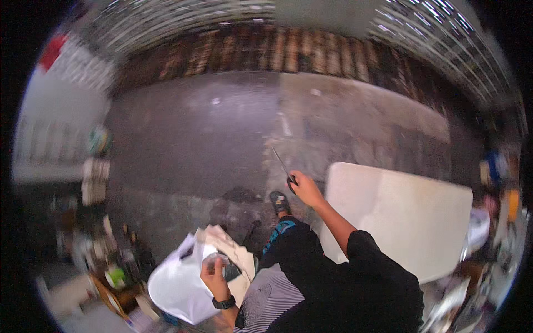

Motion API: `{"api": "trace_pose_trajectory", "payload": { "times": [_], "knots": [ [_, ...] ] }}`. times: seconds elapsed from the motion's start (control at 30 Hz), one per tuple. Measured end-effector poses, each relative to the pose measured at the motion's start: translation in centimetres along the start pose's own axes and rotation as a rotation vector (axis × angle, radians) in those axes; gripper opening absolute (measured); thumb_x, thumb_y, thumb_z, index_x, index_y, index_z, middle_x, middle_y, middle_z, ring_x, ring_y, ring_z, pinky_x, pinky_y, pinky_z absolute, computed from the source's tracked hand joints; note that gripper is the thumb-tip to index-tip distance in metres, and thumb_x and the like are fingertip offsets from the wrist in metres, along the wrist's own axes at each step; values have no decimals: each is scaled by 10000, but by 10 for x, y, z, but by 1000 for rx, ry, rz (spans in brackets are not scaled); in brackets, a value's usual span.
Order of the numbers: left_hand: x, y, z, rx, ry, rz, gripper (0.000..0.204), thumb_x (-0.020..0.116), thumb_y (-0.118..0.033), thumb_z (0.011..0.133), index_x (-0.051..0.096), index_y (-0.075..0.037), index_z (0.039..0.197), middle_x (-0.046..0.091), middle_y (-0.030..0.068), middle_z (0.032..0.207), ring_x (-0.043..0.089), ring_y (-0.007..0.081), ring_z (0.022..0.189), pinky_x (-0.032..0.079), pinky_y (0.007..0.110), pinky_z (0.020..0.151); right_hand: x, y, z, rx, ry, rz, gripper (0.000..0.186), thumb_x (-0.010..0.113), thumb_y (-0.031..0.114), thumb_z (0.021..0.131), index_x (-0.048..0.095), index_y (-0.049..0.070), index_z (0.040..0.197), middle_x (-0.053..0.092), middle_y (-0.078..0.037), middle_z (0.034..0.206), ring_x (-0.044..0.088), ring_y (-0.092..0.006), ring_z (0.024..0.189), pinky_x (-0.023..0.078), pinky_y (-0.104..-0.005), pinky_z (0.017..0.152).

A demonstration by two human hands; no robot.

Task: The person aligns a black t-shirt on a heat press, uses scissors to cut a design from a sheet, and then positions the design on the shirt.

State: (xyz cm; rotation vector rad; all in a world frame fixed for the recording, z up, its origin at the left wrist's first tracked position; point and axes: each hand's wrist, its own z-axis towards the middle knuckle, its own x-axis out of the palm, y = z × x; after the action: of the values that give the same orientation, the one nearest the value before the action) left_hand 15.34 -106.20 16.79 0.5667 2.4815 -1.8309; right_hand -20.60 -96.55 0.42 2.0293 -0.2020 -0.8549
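Observation:
My right hand (305, 190) is stretched forward over the floor, its fingers closed round the dark handle of a pair of scissors (282, 161). The thin blades point away from me and look shut together. At the lower left, my left hand (215, 280), with a dark watch on the wrist, has its fingers curled round a small clear roundish thing (221, 258); blur hides its exact kind. Below and beside that hand are a white sheet-like bundle (176, 286) and cream paper or card pieces (240, 256) with jagged edges. Whether the hand touches them I cannot tell.
A white table (400, 222) with rounded corners stands close on my right. Grey concrete floor (194, 139) stretches ahead to a brown ridged strip (266, 50) and a slatted shutter or fence. Mixed clutter (111, 272) fills the left side, and more items line the far right.

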Motion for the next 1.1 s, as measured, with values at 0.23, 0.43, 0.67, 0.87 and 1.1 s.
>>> {"api": "trace_pose_trajectory", "payload": {
  "times": [0.23,0.43,0.67,0.87,1.1],
  "knots": [
    [191,-72,196,92,420,147,206,671,-133,921,654,5,1073,670,31,929,622,108,789,493,249,669,-161,-63,14,291,-658,188,477,699,296,895,545,40,1267,691,-168,802,674,-279,705,512,-383,658],
    [427,-169,304,293,1035,288,181,641,-115,933,652,1,1072,670,34,926,627,131,794,499,268,677,-234,-112,-9,571,-1272,514,344,688,170,907,587,54,1215,668,-74,714,635,-150,596,492,-302,561],
    [719,-244,363,468,1447,349,140,596,-50,927,632,28,1037,662,54,879,600,116,756,473,262,692,-196,-110,90,848,-1374,407,288,692,254,874,641,19,1032,643,-160,747,641,-262,685,495,-405,614],
    [979,-332,304,807,1735,628,131,602,-54,932,644,44,1008,622,61,734,564,104,697,417,302,534,-208,-104,182,1464,-1238,654,356,631,349,844,693,46,1021,648,-213,747,645,-434,795,503,-499,720],
    [1246,-254,364,1068,1609,1460,133,625,-96,905,669,19,956,635,82,732,595,153,704,437,345,551,-372,-226,205,1684,-1189,699,515,637,461,808,699,-45,880,679,-242,860,659,-420,857,524,-501,758]
  ]
}}
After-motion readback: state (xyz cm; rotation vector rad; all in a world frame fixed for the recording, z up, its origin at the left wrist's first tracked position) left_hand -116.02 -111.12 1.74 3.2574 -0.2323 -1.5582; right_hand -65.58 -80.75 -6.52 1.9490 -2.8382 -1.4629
